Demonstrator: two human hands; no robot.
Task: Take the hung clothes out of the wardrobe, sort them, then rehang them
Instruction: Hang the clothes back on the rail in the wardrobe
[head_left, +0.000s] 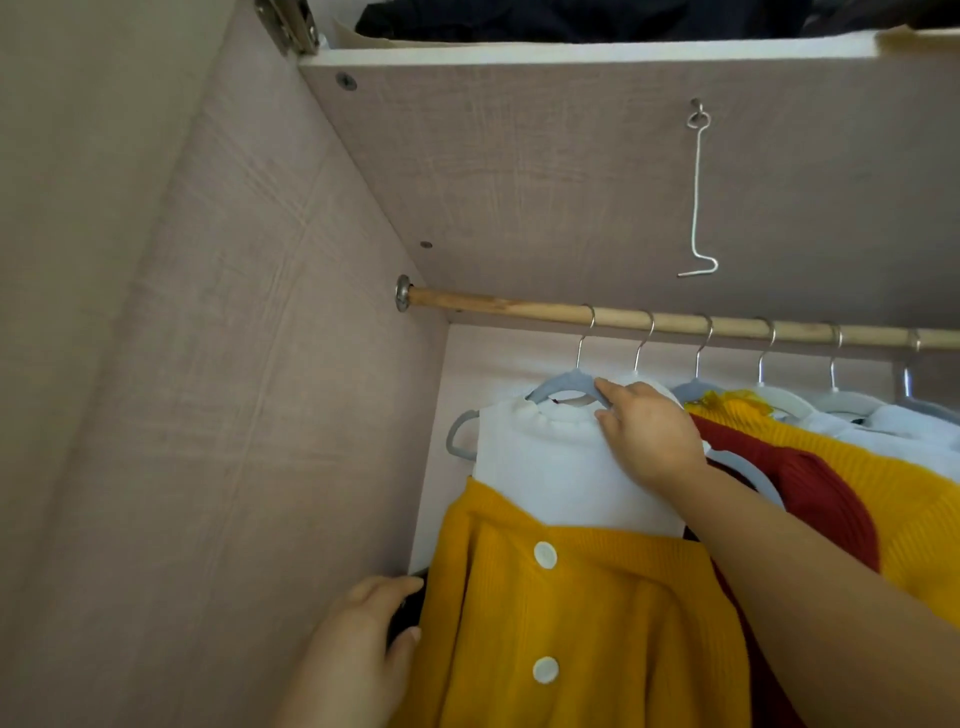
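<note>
Wooden rod (519, 306) at mid-frame carries 6 hooks with clothes. Right hand (649, 431) grips the grey hanger (556, 387) holding the white top (561, 478). Left hand (353, 649) pinches dark cloth (408, 608) at lower left. Whether this is removal or rehanging is unclear.

The rail (675, 322) runs off at 3 o'clock. The yellow cardigan (571, 623), cut at 6 o'clock, hides most of the dark item (408, 610) in the left hand (358, 644); the right hand (649, 431) covers part of a grey hanger (556, 387).

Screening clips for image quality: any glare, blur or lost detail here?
Head view: soft, even light, no glare; dark clothes on the top shelf lose detail; right hand pinching the grey hanger is fairly sharp; left hand, gripping dark fabric, is softer.
</note>
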